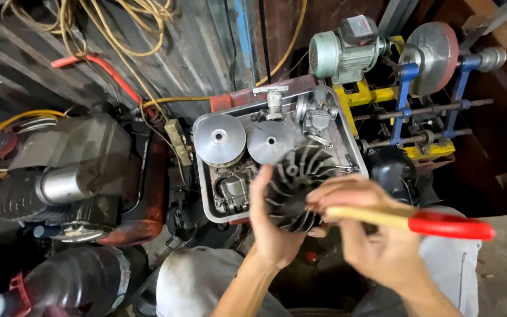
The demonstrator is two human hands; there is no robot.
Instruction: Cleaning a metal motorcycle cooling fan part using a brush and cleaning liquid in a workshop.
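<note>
L hand (271,226) fingers gripped finned fan wheel (297,182) over metal tray (347,138). R hand (371,235) fingers pinched red-handled brush (418,220) against it.

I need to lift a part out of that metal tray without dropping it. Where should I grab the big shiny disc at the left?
Take the shiny disc by its outer rim, from above. It lies flat in the tray; its smooth face offers fingers little hold, though the centre hub may.
</note>
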